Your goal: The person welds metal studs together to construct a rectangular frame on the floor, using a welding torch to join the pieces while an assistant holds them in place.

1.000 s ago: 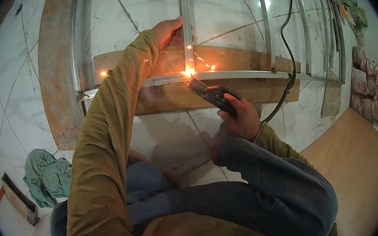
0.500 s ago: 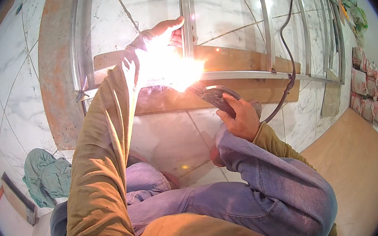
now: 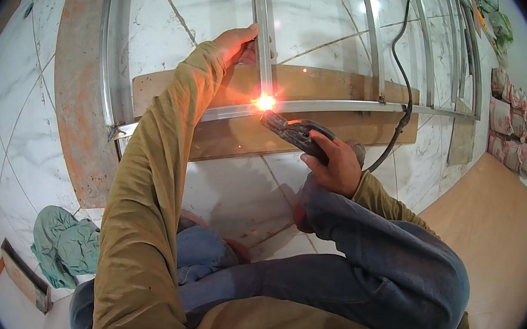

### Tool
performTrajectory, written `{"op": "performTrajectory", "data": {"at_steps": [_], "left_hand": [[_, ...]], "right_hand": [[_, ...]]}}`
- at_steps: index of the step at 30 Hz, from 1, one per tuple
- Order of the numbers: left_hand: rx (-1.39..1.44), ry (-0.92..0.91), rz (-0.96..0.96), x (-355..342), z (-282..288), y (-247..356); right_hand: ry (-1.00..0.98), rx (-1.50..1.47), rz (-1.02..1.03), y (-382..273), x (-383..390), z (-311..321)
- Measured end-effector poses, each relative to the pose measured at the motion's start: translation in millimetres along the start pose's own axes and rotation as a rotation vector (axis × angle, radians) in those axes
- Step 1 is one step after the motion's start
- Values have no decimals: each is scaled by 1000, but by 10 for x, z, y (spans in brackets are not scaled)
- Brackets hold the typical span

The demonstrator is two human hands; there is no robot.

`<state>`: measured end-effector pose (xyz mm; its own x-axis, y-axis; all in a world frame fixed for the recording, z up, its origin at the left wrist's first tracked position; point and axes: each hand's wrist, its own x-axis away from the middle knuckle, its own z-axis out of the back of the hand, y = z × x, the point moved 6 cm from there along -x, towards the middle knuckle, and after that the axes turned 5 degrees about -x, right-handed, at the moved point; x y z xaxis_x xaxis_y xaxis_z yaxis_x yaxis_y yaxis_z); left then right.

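Note:
My left hand is wrapped round an upright metal bar of a frame, its fingers partly behind the bar. In my right hand is a black welding electrode holder, its head pointing up and left. Just beyond that head a small orange-white glow sits where the bar meets the frame's crosswise rail. The glare hides the exact joint, and I cannot make out the rod. A black cable runs from the holder up past the frame.
Brown boards lie under the rail, and a rusty plate is at the left. A green cloth and a long-edged tool lie lower left. Stacked packages stand at the right, above a wooden sheet.
The large white flare at the joint has shrunk to a small orange glow, and the scene has darkened. Both hands keep nearly the same places and grips.

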<state>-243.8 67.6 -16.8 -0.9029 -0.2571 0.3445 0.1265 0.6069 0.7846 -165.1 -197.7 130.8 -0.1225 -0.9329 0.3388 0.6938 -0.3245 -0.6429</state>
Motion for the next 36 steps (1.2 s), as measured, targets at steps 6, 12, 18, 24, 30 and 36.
{"op": "performTrajectory", "data": {"at_steps": [6, 12, 18, 24, 30, 36], "left_hand": [[153, -227, 247, -33, 120, -158], [62, -95, 100, -39, 73, -129], [23, -49, 7, -4, 49, -51], [-30, 98, 43, 71, 21, 22], [-3, 38, 30, 83, -5, 18], [44, -38, 59, 89, 15, 26]], "right_hand": [[-26, 7, -41, -32, -9, -3], [51, 102, 22, 31, 31, -12], [47, -10, 30, 53, 4, -21], [-11, -9, -5, 69, 16, -75], [-4, -12, -1, -33, -27, -38], [9, -29, -1, -39, -28, -41]]}}
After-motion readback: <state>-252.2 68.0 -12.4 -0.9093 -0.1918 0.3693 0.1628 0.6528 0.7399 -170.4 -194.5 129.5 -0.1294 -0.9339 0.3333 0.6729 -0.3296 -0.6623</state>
